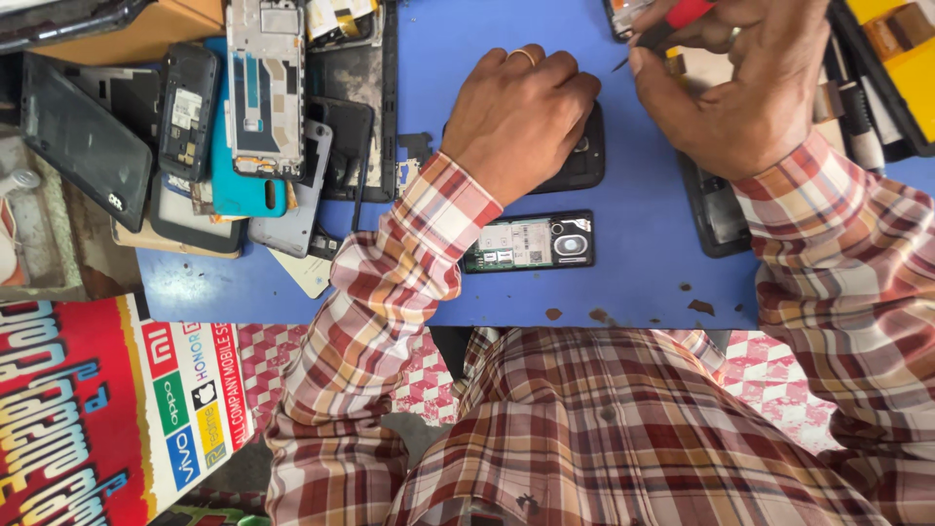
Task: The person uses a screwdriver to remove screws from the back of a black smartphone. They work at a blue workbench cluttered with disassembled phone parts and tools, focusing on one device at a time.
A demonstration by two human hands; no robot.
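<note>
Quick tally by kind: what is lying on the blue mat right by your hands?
Opened phone, circuit board showing: 1
Black phone part under left hand: 1
Black phone body under right sleeve: 1
Red-handled tool in right hand: 1
Total: 4

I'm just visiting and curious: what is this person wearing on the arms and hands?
Both arms are in long checked shirt sleeves of red, cream, yellow and grey, buttoned cuffs at the wrists. The left hand wears a gold ring; the right hand is bare of gloves.
</note>
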